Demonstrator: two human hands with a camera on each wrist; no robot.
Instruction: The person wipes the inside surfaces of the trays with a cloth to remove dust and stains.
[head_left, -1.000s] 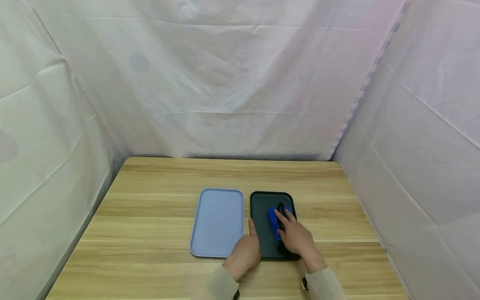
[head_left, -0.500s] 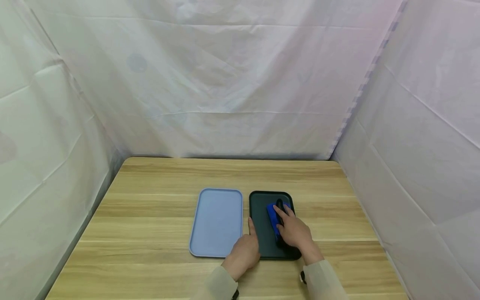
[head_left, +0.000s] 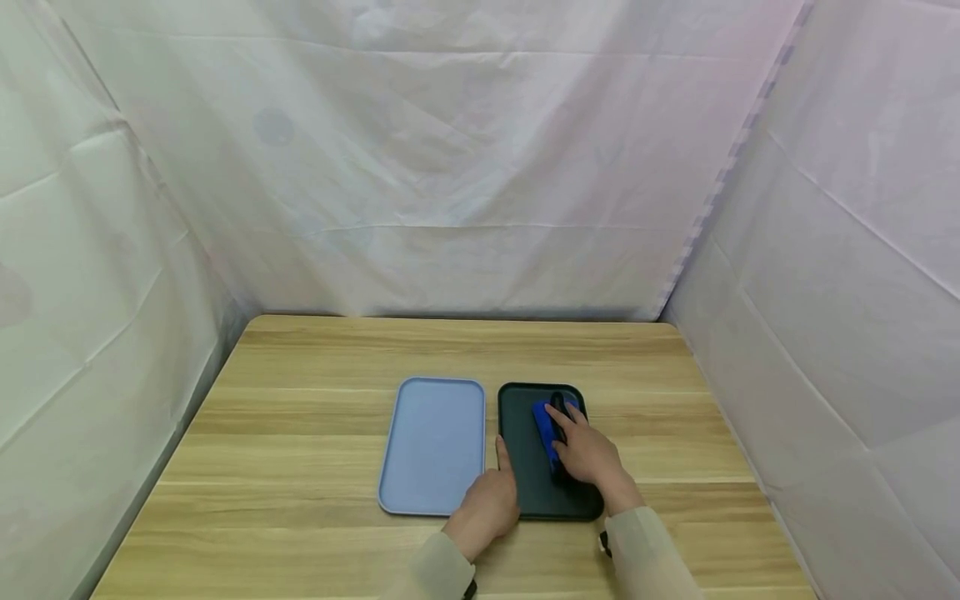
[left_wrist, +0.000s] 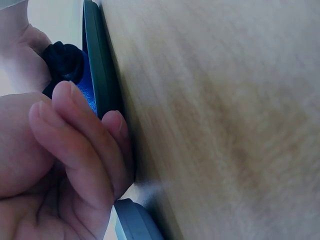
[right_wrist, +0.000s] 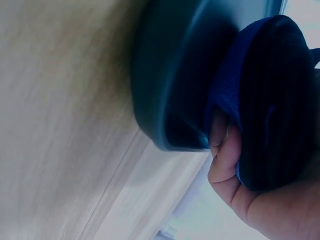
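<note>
Two trays lie flat, side by side, on one wooden table (head_left: 315, 433); a light blue tray (head_left: 432, 446) sits between six and seven o'clock in the head view, and a dark green tray (head_left: 525, 479) sits at five o'clock; inside the dark green one, about one o'clock from its middle, is a single blue pad (head_left: 543, 422) with a single black handle (head_left: 557, 402) on top, slanting so that its far end points toward eleven; a person's right hand (head_left: 592, 458), reaching in from four o'clock, is clamped on the pad, two fingers spread apart over the top and others bent against its side, probably so it can be both pressed and steered; the left hand (head_left: 491, 502) rests at the dark green tray's eight-to-nine o'clock edge, one finger straight along the rim, the others loosely bent and clamped on nothing, likely to keep that tray from sliding; the light blue tray is just beside this hand, though whether they touch I cannot tell; counted up, there are two trays, one pad, two hands, two pale sleeves (head_left: 647, 550), a dark strap (head_left: 604, 543) at each wrist, and three white cloth walls (head_left: 450, 167) at nine, twelve and three o'clock.
</note>
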